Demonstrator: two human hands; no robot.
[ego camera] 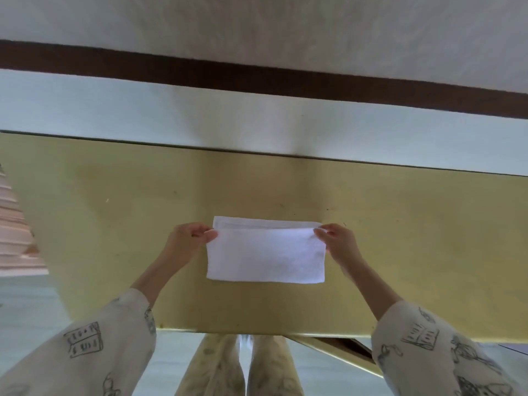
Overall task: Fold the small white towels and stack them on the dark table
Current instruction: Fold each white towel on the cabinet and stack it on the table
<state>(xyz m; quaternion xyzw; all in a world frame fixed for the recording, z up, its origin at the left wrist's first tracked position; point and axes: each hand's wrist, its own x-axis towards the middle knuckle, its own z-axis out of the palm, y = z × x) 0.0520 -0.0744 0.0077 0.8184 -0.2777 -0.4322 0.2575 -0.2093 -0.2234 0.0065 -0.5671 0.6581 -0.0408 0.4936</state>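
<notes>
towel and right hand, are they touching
Touching. The head view shows the right hand pinching the towel at its upper right corner.

One white towel (265, 254) is seen, laid on one yellowish table (114, 224). Two hands are counted, a left hand (190, 240) and a right hand (338, 242), and two printed sleeves are shown.

Yellowish table (114, 224), one white towel (265, 255) folded over flat near its front edge.
</notes>
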